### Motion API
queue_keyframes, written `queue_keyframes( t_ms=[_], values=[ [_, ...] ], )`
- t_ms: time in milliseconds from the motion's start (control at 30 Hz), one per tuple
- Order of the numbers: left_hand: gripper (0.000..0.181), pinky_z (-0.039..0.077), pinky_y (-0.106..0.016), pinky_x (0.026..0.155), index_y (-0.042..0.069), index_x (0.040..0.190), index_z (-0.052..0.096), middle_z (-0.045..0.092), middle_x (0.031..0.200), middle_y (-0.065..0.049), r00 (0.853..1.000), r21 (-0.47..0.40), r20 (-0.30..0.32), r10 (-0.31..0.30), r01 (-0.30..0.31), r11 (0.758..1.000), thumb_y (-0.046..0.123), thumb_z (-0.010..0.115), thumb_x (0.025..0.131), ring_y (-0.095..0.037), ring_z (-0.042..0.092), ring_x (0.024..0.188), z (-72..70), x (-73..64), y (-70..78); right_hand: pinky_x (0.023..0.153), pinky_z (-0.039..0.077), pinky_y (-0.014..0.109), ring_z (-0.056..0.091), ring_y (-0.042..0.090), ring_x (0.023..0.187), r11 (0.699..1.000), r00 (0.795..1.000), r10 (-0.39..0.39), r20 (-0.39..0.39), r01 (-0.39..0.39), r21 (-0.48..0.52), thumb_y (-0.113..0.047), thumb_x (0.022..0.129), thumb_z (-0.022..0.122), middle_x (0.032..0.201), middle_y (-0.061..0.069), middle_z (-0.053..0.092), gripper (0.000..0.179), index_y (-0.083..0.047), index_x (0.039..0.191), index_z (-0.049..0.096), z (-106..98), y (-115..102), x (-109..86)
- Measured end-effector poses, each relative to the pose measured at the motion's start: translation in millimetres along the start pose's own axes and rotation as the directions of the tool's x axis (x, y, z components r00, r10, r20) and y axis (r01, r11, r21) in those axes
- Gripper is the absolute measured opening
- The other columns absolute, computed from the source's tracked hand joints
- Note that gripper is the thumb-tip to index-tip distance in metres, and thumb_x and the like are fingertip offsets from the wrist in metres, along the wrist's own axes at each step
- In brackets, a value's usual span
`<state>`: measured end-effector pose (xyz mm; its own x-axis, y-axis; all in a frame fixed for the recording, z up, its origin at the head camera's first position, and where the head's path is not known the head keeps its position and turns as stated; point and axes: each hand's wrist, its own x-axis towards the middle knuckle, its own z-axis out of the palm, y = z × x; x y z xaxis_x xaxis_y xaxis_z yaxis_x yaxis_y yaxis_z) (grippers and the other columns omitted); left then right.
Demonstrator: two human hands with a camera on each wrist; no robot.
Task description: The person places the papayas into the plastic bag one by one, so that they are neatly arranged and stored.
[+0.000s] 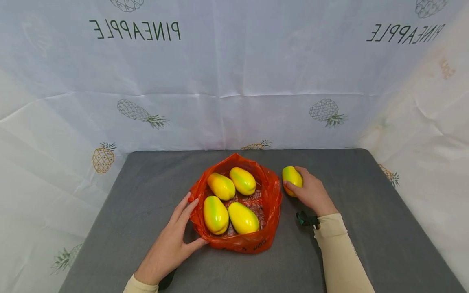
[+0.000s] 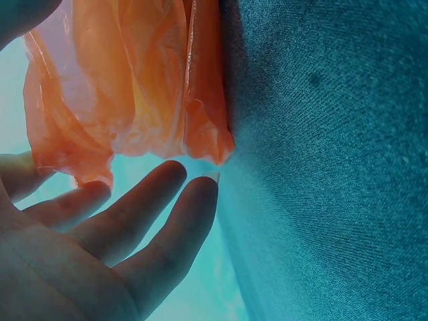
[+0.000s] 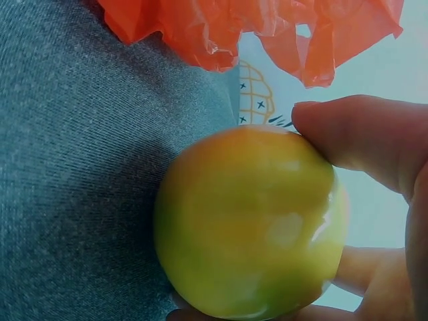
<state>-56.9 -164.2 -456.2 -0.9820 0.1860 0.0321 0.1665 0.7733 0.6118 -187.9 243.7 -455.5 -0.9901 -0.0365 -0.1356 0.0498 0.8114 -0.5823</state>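
Toward the middle of the table stands an open red plastic bag (image 1: 272, 203), its rim spread wide around several yellow-green mangoes (image 1: 242, 218). Against the bag's left side is my left hand (image 1: 174, 244), fingers spread, with fingertips at the rim and the thumb by the near edge. In the left wrist view, two relaxed fingers (image 2: 160, 227) reach below the orange-looking bag wall (image 2: 154, 80). My right hand (image 1: 311, 193) grips another mango (image 1: 292, 179) just right of the bag, thumb on one side and fingers on the other. The mango (image 3: 247, 221) is close over the table.
The dark grey table (image 1: 366, 195) reaches back to a white cloth (image 1: 238, 73) printed with pineapples, which also hangs at both sides. A dark band (image 1: 307, 219) is worn at the right wrist.
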Motion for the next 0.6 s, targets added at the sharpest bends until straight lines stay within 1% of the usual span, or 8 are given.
queue_keyframes(
  t_ms=[300, 600],
  values=[
    [0.109, 0.05, -0.061, 0.117, 0.026, 0.171, 0.032, 0.015, 0.182, 0.001, 1.0, -0.007, 0.001, 0.003, -0.003, 1.0, 0.045, 0.094, 0.083, -0.035, 0.045, 0.157, 1.0, 1.0, -2.1, 0.103, 0.056, 0.062, 0.062, 0.045, 0.121, 1.0, 1.0, -0.017, 0.003, 0.017, -0.015, -0.051, 0.105, 0.066, 0.152, 0.029, 0.057, 0.083, -0.003, 0.165, 0.037, -1.6, -0.5, -0.3],
    [0.109, 0.051, -0.06, 0.117, 0.025, 0.171, 0.032, 0.015, 0.183, 0.001, 1.0, -0.012, 0.0, 0.017, -0.017, 1.0, 0.041, 0.095, 0.083, -0.035, 0.043, 0.158, 0.1, 1.9, -2.7, 0.102, 0.057, 0.062, 0.062, 0.044, 0.122, 0.999, 0.999, -0.035, -0.013, 0.035, -0.017, -0.053, 0.104, 0.067, 0.154, 0.028, 0.056, 0.085, -0.003, 0.166, 0.036, -10.0, -7.2, -5.5]
  ],
)
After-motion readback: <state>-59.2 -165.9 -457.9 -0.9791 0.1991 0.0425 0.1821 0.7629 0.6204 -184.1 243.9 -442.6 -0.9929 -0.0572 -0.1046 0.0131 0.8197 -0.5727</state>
